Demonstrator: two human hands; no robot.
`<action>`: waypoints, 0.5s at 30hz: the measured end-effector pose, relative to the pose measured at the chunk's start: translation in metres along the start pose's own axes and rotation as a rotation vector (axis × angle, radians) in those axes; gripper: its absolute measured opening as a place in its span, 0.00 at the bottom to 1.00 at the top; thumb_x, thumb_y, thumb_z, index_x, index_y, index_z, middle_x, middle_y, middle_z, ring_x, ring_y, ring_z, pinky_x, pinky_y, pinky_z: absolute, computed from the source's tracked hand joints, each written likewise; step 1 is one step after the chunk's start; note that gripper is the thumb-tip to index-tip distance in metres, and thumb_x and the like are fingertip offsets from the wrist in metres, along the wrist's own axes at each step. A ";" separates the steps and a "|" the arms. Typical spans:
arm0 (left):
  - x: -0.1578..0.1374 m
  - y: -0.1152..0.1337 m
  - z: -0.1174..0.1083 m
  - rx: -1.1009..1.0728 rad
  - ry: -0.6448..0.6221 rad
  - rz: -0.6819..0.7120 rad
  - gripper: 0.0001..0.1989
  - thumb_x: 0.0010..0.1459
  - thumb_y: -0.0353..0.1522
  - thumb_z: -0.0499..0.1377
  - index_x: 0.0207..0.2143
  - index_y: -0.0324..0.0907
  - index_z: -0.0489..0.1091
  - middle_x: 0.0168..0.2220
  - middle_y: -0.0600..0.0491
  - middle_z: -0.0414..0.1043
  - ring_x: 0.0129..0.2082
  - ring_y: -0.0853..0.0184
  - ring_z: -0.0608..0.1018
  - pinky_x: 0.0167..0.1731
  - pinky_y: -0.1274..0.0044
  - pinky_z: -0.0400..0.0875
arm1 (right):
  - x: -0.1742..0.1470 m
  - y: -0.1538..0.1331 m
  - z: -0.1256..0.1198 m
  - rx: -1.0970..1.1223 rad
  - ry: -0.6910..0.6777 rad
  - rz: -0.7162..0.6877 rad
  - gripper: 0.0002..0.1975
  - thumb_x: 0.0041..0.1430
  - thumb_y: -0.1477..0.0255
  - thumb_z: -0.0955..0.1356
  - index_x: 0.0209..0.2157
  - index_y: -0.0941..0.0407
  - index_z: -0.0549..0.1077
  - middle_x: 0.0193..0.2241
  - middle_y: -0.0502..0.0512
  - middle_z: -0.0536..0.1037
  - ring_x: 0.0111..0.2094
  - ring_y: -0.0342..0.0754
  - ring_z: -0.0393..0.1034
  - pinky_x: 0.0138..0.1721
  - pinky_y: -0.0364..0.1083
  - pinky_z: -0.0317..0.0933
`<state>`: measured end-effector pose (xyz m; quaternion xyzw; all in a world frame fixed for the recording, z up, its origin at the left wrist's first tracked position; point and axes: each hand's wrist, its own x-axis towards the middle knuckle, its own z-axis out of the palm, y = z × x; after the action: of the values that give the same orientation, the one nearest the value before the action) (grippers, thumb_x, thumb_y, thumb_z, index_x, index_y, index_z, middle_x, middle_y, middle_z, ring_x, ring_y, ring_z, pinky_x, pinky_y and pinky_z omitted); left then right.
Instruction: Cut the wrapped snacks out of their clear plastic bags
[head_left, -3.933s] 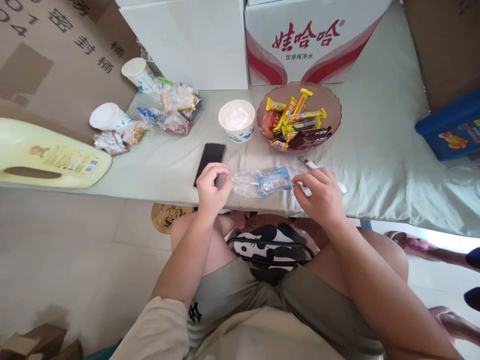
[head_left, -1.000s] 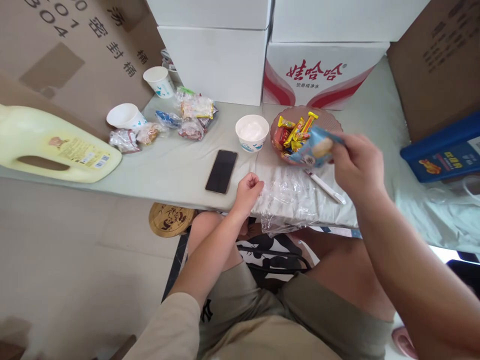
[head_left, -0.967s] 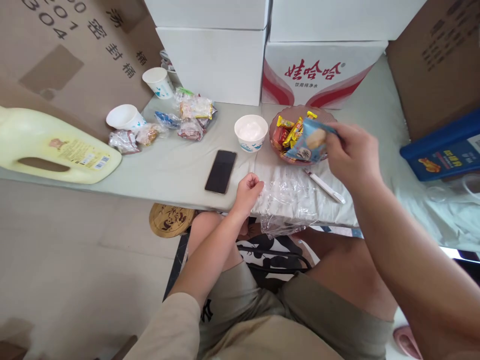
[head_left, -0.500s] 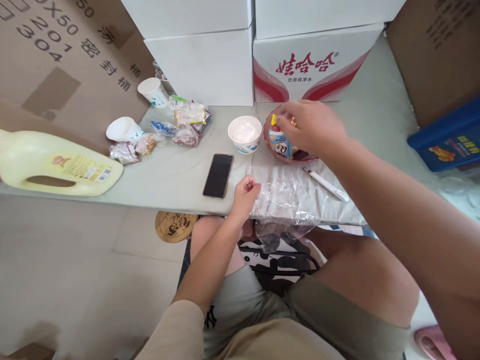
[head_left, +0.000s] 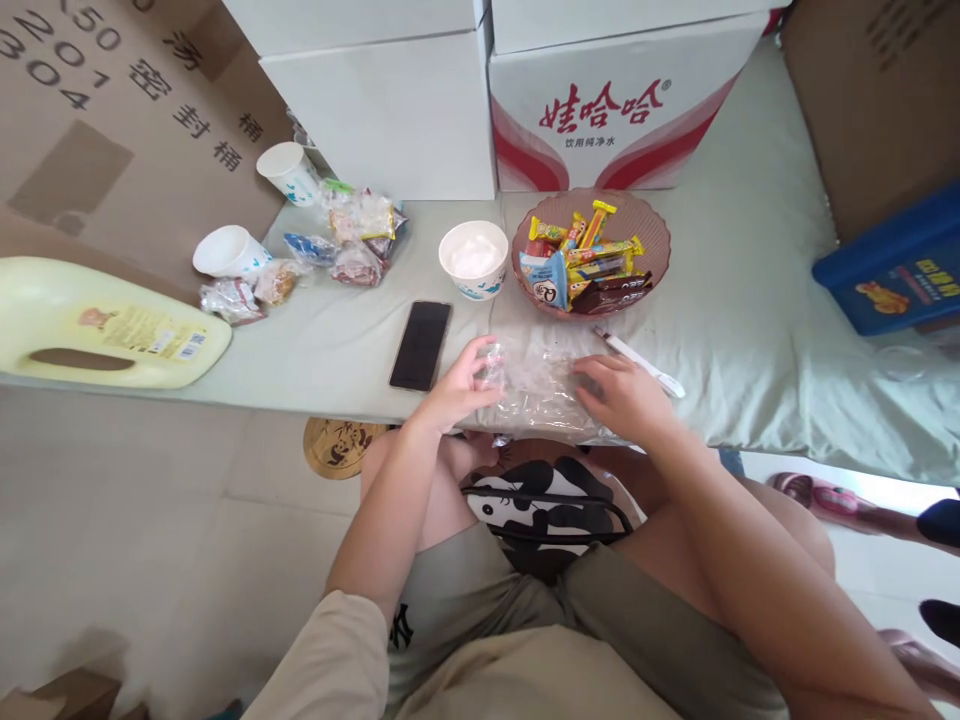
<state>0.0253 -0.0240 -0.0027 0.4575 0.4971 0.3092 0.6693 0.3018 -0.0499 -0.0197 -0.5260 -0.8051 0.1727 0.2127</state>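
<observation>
A crumpled clear plastic bag (head_left: pixel 536 395) lies at the front edge of the cloth-covered table. My left hand (head_left: pixel 465 388) is at the bag's left end, its fingers curved and apart, touching the film. On the opposite end rests my right hand (head_left: pixel 626 398), fingers spread over the plastic, not closed on it. Just behind the hands stands a pink ribbed bowl (head_left: pixel 652 225) full of wrapped snacks (head_left: pixel 592 260). A white utility knife (head_left: pixel 646 365) lies beyond my right hand. Left of the bowl is a paper cup (head_left: pixel 472 260) with something white inside.
A black phone (head_left: pixel 420 345) lies left of my left hand. Farther left are two paper cups (head_left: pixel 231 255), bagged snacks (head_left: pixel 360 235) and a yellow jug (head_left: pixel 112 325) on its side. White cartons (head_left: pixel 585 120) line the back; a blue package (head_left: pixel 892 265) is at right.
My right hand has come back from the snack bowl to the plastic bag's right end. My left hand's fingers have opened. The bag has been drawn up flatter onto the table.
</observation>
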 end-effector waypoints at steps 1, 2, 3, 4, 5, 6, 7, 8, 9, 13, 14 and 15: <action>-0.001 0.000 -0.002 -0.003 0.031 0.021 0.43 0.43 0.28 0.72 0.62 0.51 0.64 0.59 0.44 0.71 0.29 0.78 0.72 0.31 0.80 0.70 | -0.001 0.001 0.001 -0.009 -0.007 0.016 0.15 0.61 0.72 0.66 0.48 0.55 0.78 0.51 0.64 0.81 0.51 0.63 0.77 0.54 0.62 0.70; -0.001 0.000 -0.003 -0.025 0.061 0.051 0.42 0.42 0.26 0.71 0.61 0.51 0.65 0.57 0.45 0.73 0.27 0.79 0.70 0.29 0.82 0.68 | -0.002 0.001 0.001 -0.006 -0.001 0.040 0.17 0.60 0.71 0.67 0.51 0.55 0.78 0.55 0.66 0.79 0.55 0.65 0.75 0.57 0.64 0.69; -0.002 0.000 -0.005 -0.072 0.076 0.083 0.40 0.42 0.25 0.69 0.60 0.50 0.66 0.55 0.46 0.75 0.26 0.79 0.69 0.28 0.83 0.65 | -0.003 0.001 0.001 0.014 0.016 0.072 0.21 0.59 0.70 0.68 0.54 0.55 0.76 0.59 0.67 0.76 0.58 0.67 0.73 0.58 0.65 0.68; -0.004 0.001 -0.007 -0.138 0.067 0.110 0.39 0.41 0.25 0.68 0.58 0.51 0.67 0.54 0.47 0.76 0.25 0.79 0.68 0.26 0.83 0.62 | -0.004 0.000 0.001 0.057 0.034 0.110 0.24 0.59 0.68 0.69 0.58 0.55 0.74 0.61 0.69 0.74 0.59 0.68 0.72 0.59 0.66 0.67; -0.006 0.001 -0.008 -0.215 0.036 0.129 0.39 0.40 0.25 0.67 0.57 0.51 0.67 0.52 0.48 0.78 0.24 0.80 0.66 0.24 0.83 0.60 | -0.004 -0.002 0.002 0.126 0.044 0.150 0.28 0.59 0.65 0.70 0.60 0.55 0.72 0.62 0.69 0.72 0.60 0.68 0.71 0.59 0.67 0.67; -0.008 0.000 -0.010 -0.294 -0.011 0.138 0.38 0.39 0.25 0.66 0.56 0.52 0.68 0.50 0.49 0.79 0.21 0.80 0.63 0.22 0.83 0.57 | -0.004 -0.003 0.002 0.218 0.040 0.186 0.30 0.59 0.62 0.71 0.62 0.54 0.69 0.62 0.69 0.72 0.60 0.67 0.71 0.59 0.67 0.67; -0.010 0.000 -0.011 -0.368 -0.057 0.142 0.38 0.38 0.26 0.65 0.56 0.53 0.68 0.47 0.50 0.80 0.19 0.81 0.60 0.21 0.83 0.55 | -0.003 -0.005 0.002 0.325 0.026 0.215 0.33 0.59 0.58 0.71 0.63 0.54 0.67 0.62 0.69 0.72 0.59 0.67 0.72 0.59 0.68 0.67; -0.012 -0.002 -0.013 -0.430 -0.096 0.142 0.38 0.38 0.28 0.65 0.56 0.54 0.69 0.45 0.51 0.80 0.18 0.81 0.58 0.20 0.82 0.53 | -0.002 -0.007 0.002 0.435 0.007 0.236 0.34 0.60 0.55 0.70 0.64 0.53 0.66 0.62 0.68 0.72 0.60 0.66 0.72 0.60 0.68 0.66; -0.014 -0.003 -0.013 -0.478 -0.127 0.140 0.37 0.37 0.29 0.64 0.55 0.55 0.70 0.42 0.52 0.81 0.16 0.80 0.57 0.19 0.82 0.52 | -0.001 -0.008 0.003 0.546 -0.010 0.254 0.35 0.60 0.52 0.70 0.64 0.53 0.65 0.63 0.68 0.72 0.61 0.66 0.71 0.61 0.68 0.65; -0.018 -0.012 -0.011 -0.595 -0.234 0.117 0.30 0.34 0.31 0.64 0.45 0.55 0.74 0.32 0.55 0.78 0.13 0.77 0.59 0.15 0.80 0.48 | 0.001 -0.010 0.004 0.995 -0.127 0.309 0.40 0.58 0.49 0.72 0.65 0.51 0.60 0.65 0.68 0.69 0.66 0.62 0.66 0.67 0.66 0.60; -0.018 -0.014 -0.010 -0.612 -0.250 0.116 0.28 0.34 0.31 0.64 0.43 0.55 0.75 0.30 0.56 0.77 0.12 0.77 0.59 0.14 0.80 0.48 | 0.001 -0.010 0.003 1.110 -0.202 0.311 0.41 0.58 0.49 0.72 0.66 0.50 0.58 0.64 0.67 0.71 0.64 0.60 0.68 0.66 0.65 0.61; -0.019 -0.015 -0.008 -0.626 -0.252 0.121 0.26 0.34 0.32 0.64 0.41 0.55 0.75 0.29 0.56 0.77 0.12 0.76 0.59 0.14 0.80 0.48 | 0.000 -0.010 0.003 1.218 -0.293 0.306 0.42 0.58 0.50 0.73 0.67 0.48 0.56 0.62 0.66 0.73 0.62 0.58 0.71 0.65 0.64 0.63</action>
<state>0.0109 -0.0435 -0.0103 0.2932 0.2637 0.4270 0.8138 0.2926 -0.0536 -0.0170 -0.3908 -0.4995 0.6971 0.3343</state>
